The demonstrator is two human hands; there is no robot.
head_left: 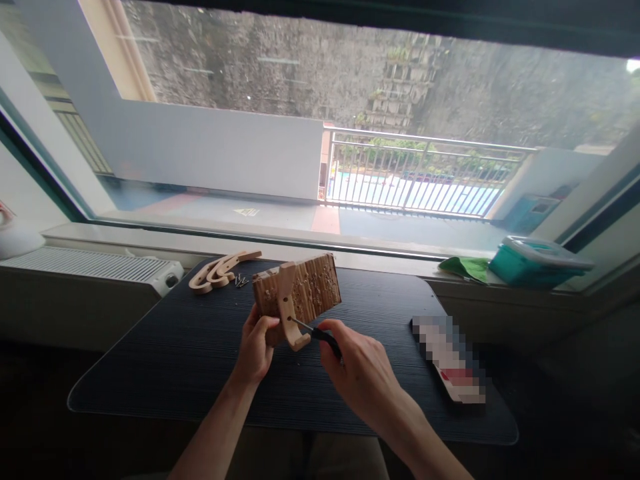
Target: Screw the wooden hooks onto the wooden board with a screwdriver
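Note:
My left hand [256, 352] is closed around the left end of a brown layered block [317, 287], its face rough and pitted, maybe corrugated cardboard. Against that face lies a pale wooden hook [286, 303] with dark holes, its curved end pointing down and right. My left thumb is beside the hook. A screwdriver [327, 337] with a dark handle is gripped in my right hand [360, 357]. Its thin shaft points up and left, and the tip is at the hook's lower hole. Whether a screw sits there is too small to tell.
More wooden hooks [220, 272] lie at the table's back left, beside several loose screws [241, 281]. A partly blurred flat package [447, 360] rests on the dark table [165, 373] at right. On the sill stand a teal box [535, 263] and green cloth [465, 268]. A radiator [90, 273] is left.

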